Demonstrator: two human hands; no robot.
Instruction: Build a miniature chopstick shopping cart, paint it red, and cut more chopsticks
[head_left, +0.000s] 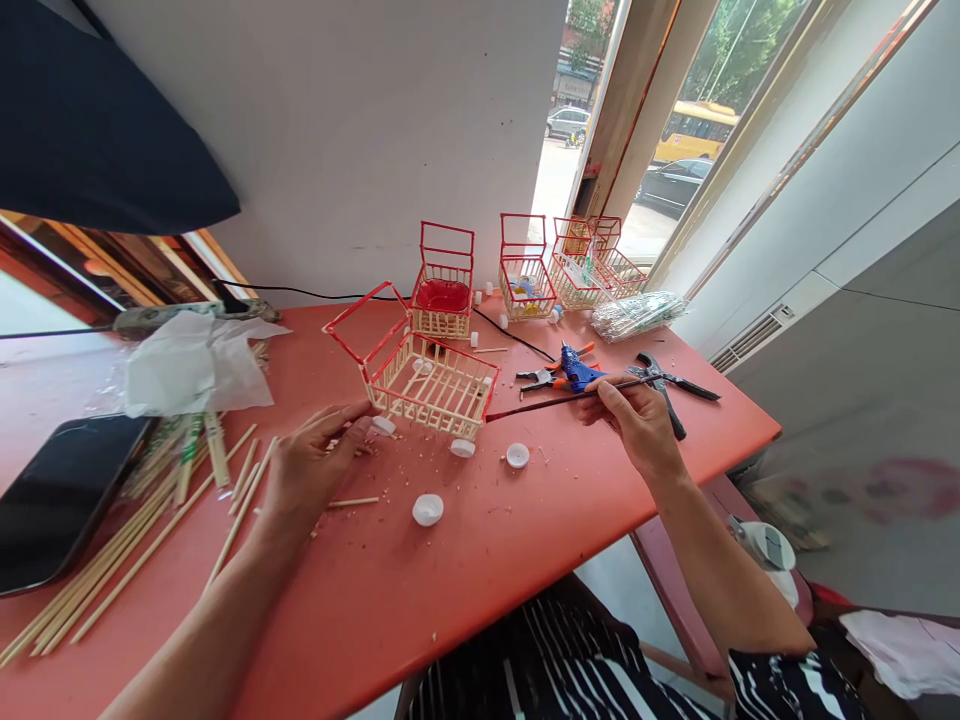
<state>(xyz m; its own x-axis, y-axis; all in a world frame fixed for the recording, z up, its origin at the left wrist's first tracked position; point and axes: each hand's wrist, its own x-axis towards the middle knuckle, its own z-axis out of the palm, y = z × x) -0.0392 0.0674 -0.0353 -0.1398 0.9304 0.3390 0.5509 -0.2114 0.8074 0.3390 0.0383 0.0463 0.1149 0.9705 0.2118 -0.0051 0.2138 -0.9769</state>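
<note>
A miniature shopping cart (pixel 431 390) made of pale sticks has a red-painted top rim and handle, with white bottle caps as wheels. My left hand (pixel 319 455) pinches its lower left corner beside a wheel. In my right hand (pixel 637 420) is a slim paintbrush (pixel 540 404), held between thumb and fingers. The brush's reddish tip meets the cart's right end, near the rim. Two loose white caps, one (pixel 517 456) beside the cart and one (pixel 427 510) nearer me, lie on the table.
More stick carts stand at the back, one with a red container (pixel 441 295) inside. A blue glue gun (pixel 579 368), pliers (pixel 664 385) and a bag of wrapped sticks (pixel 637 315) lie right. Loose sticks (pixel 120 570) and a phone (pixel 67 500) lie left on the red table (pixel 480 600).
</note>
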